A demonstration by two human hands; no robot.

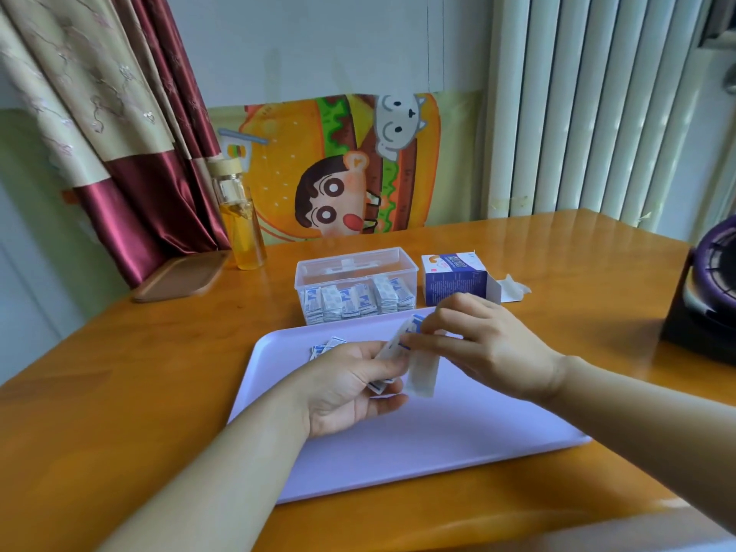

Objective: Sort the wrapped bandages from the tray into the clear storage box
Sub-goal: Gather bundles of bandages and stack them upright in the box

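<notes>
A lilac tray point(418, 444) lies on the wooden table in front of me. Over its far half, my left hand point(350, 388) grips a small stack of white-and-blue wrapped bandages point(388, 352). My right hand point(478, 344) pinches the top of that stack from the right; a pale strip point(422, 376) hangs down between the hands. A few loose wrapped bandages point(326, 346) lie on the tray's far left, partly hidden by my left hand. Behind the tray stands the clear storage box point(356, 272), lidless, with rows of wrapped bandages point(358, 302) standing inside.
An opened blue-and-white bandage carton point(456, 278) sits right of the clear box, with a scrap of paper point(515, 290) beside it. A bottle of yellow liquid point(241, 221) and a brown tray point(179, 278) are at the back left. A dark purple object point(709, 296) stands at the right edge.
</notes>
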